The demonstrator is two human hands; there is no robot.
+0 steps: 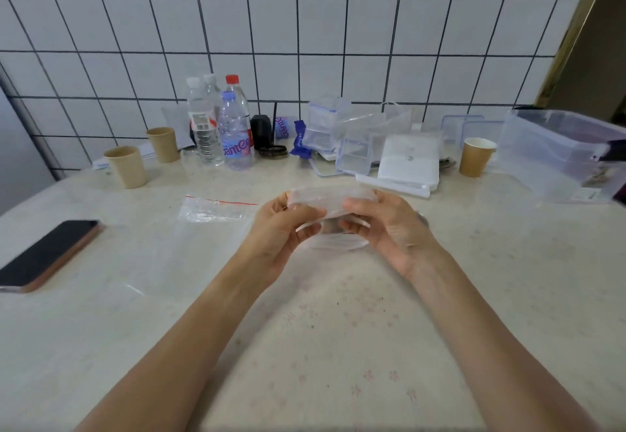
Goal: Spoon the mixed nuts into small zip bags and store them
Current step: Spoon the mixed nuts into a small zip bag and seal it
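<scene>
Above the table (pixel 338 347), the left hand (pixel 281 228) and right hand (pixel 382 225) together pinch a stack of small clear zip bags (pixel 332 199). A larger red-striped zip bag (pixel 216 209) lies flat just left of them, a phone (pixel 47 255) farther left. Water bottles (pixel 220 126), paper cups (pixel 125 165) and a clear storage box (pixel 562 153) stand along the tiled wall (pixel 305 25).

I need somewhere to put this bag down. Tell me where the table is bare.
Bare: the near table between the forearms, and right of the right hand up to the big clear box. Left holds a flat zip bag and phone. The back by the wall is crowded with bottles, cups and containers.
</scene>
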